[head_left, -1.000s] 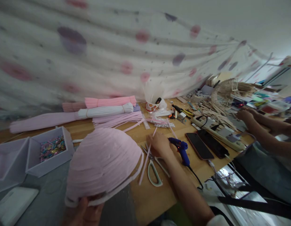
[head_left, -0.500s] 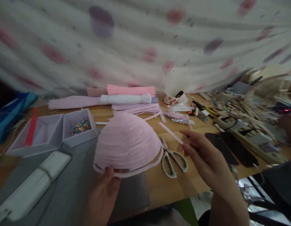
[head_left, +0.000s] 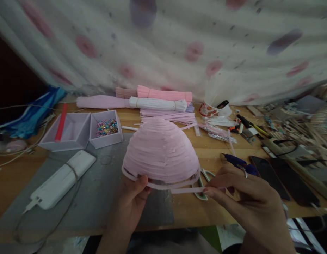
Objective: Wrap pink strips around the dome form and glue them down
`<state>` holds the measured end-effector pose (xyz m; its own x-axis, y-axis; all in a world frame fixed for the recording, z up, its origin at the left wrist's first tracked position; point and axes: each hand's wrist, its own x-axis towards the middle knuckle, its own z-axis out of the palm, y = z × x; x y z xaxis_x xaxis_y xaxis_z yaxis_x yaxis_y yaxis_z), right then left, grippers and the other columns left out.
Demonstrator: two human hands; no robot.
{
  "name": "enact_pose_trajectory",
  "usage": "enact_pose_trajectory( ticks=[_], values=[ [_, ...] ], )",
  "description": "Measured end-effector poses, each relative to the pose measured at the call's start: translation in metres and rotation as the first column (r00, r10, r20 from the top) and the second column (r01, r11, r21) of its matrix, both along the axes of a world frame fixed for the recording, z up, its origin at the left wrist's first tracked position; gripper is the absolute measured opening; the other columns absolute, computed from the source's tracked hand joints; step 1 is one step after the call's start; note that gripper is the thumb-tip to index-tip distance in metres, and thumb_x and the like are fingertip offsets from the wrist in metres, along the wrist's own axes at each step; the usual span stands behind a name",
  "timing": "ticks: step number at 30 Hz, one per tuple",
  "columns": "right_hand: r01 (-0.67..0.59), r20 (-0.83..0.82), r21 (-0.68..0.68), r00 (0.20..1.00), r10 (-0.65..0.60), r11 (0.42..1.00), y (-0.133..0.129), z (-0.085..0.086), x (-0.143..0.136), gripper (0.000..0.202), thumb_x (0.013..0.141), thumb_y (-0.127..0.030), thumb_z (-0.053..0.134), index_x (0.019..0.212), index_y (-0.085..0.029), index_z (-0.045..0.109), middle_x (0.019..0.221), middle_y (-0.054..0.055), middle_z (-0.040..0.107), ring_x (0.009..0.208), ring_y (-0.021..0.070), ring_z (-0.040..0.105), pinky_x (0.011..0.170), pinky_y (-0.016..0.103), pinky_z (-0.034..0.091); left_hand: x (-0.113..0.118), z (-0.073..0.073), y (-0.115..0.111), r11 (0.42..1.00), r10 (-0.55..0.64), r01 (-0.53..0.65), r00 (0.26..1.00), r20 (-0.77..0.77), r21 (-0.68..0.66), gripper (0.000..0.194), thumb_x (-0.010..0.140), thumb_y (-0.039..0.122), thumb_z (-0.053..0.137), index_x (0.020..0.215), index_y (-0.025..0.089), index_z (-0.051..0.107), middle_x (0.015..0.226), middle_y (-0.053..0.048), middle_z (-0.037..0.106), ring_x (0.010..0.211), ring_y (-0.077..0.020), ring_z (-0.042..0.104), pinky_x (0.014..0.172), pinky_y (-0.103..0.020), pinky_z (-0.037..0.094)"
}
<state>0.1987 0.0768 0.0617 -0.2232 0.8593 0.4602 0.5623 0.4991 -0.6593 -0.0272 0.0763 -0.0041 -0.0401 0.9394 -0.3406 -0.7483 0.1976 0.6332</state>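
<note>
between the two hands, low over the near edge of the counter (head_left: pixel 26 176), lies a thin pink strip (head_left: pixel 188 190), its long axis running side to side. the right hand (head_left: pixel 248 197) pinches the strip's right end between thumb and fingertips, otherwise loosely curled; the strip's free end points left toward the left hand (head_left: pixel 133 197). that hand grips the near rim of a pink dome (head_left: pixel 160 151) of stacked strips, thumb on top and fingers tucked under, lifting the rim. the strip sits just below and beside the dome's bottom edge, nearly parallel to it, nearer the right hand. beyond the right hand are scissors (head_left: pixel 202 183) partly hidden, a blue glue gun (head_left: pixel 236 163), and two dark phones (head_left: pixel 274 176). beyond the left hand stands a box of beads (head_left: pixel 106 127).
</note>
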Motion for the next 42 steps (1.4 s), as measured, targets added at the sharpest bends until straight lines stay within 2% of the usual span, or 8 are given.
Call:
enact_pose_trajectory(
  ticks=[6,13,16,19,26,29,34,42],
  values=[
    [-0.021,-0.016,-0.014,1.000,0.020,1.000,0.003,-0.003,-0.003,0.012,0.083,-0.021,0.078,0.076,-0.025,0.070,0.063,-0.006,0.066,0.054,0.0090,0.060,0.051,0.021,0.044,0.002,0.000,0.000,1.000,0.013,-0.013,1.000,-0.013,-0.005,0.037,0.062,0.023,0.092,0.095,0.025,0.078,0.075,0.002,0.072,0.064,-0.0124,0.067,0.057,-0.019,0.057],
    [0.134,0.039,0.033,0.990,-0.135,0.990,0.002,-0.007,-0.013,0.020,0.080,-0.027,0.082,0.068,-0.024,0.066,0.060,-0.006,0.064,0.051,0.0088,0.054,0.047,0.023,0.038,0.004,0.002,-0.001,0.999,-0.016,0.017,0.999,-0.029,0.035,0.042,0.065,0.024,0.091,0.105,0.027,0.077,0.078,0.001,0.073,0.066,-0.0129,0.068,0.055,-0.018,0.055],
    [0.188,0.038,0.063,0.981,-0.190,0.980,0.000,-0.012,-0.016,0.021,0.078,-0.029,0.083,0.069,-0.024,0.065,0.058,-0.007,0.061,0.050,0.0087,0.049,0.047,0.024,0.035,0.007,0.003,-0.001,0.997,-0.015,0.019,0.999,-0.052,0.077,0.058,0.066,0.025,0.090,0.121,0.029,0.071,0.094,-0.002,0.077,0.084,-0.0182,0.072,0.074,-0.025,0.060],
    [0.227,0.050,0.082,0.972,-0.231,0.970,-0.004,-0.015,-0.018,0.021,0.078,-0.028,0.083,0.069,-0.023,0.064,0.057,-0.007,0.058,0.050,0.0092,0.047,0.047,0.024,0.034,0.011,0.003,-0.002,0.995,-0.006,0.015,0.996,-0.091,0.097,0.070,0.062,0.026,0.091,0.128,0.029,0.067,0.111,-0.005,0.076,0.109,-0.0255,0.069,0.098,-0.036,0.054],
    [0.223,0.085,0.082,0.970,-0.229,0.971,-0.013,-0.019,-0.022,0.022,0.081,-0.024,0.079,0.072,-0.022,0.059,0.059,-0.006,0.054,0.051,0.0096,0.047,0.047,0.024,0.035,0.022,0.013,-0.007,0.993,0.080,-0.071,0.992,-0.093,0.099,0.079,0.053,0.025,0.095,0.127,0.031,0.067,0.124,-0.005,0.072,0.123,-0.0306,0.062,0.101,-0.041,0.052],
    [0.214,0.099,0.094,0.970,-0.223,0.972,-0.015,-0.019,-0.023,0.021,0.082,-0.023,0.078,0.074,-0.023,0.059,0.060,-0.006,0.054,0.051,0.0101,0.046,0.048,0.025,0.035,0.025,0.018,-0.008,0.993,0.098,-0.091,0.991,-0.093,0.080,0.074,0.056,0.024,0.093,0.126,0.032,0.067,0.120,-0.004,0.074,0.119,-0.0284,0.064,0.099,-0.038,0.053],
    [0.207,0.090,0.099,0.972,-0.216,0.973,-0.018,-0.023,-0.027,0.022,0.083,-0.023,0.077,0.074,-0.023,0.057,0.061,-0.006,0.053,0.052,0.0101,0.046,0.048,0.025,0.034,0.026,0.016,-0.009,0.991,0.135,-0.132,0.986,-0.095,0.031,0.056,0.057,0.027,0.094,0.108,0.033,0.074,0.112,0.001,0.076,0.111,-0.0256,0.068,0.098,-0.038,0.053],
    [0.224,0.065,0.113,0.970,-0.233,0.968,-0.021,-0.031,-0.034,0.027,0.084,-0.018,0.074,0.071,-0.023,0.051,0.062,-0.006,0.048,0.057,0.0113,0.047,0.054,0.026,0.035,0.024,0.008,-0.011,0.989,0.147,-0.149,0.984,-0.106,-0.014,0.053,0.058,0.026,0.094,0.107,0.030,0.072,0.101,-0.001,0.077,0.112,-0.0285,0.068,0.102,-0.043,0.052]
  ],
)
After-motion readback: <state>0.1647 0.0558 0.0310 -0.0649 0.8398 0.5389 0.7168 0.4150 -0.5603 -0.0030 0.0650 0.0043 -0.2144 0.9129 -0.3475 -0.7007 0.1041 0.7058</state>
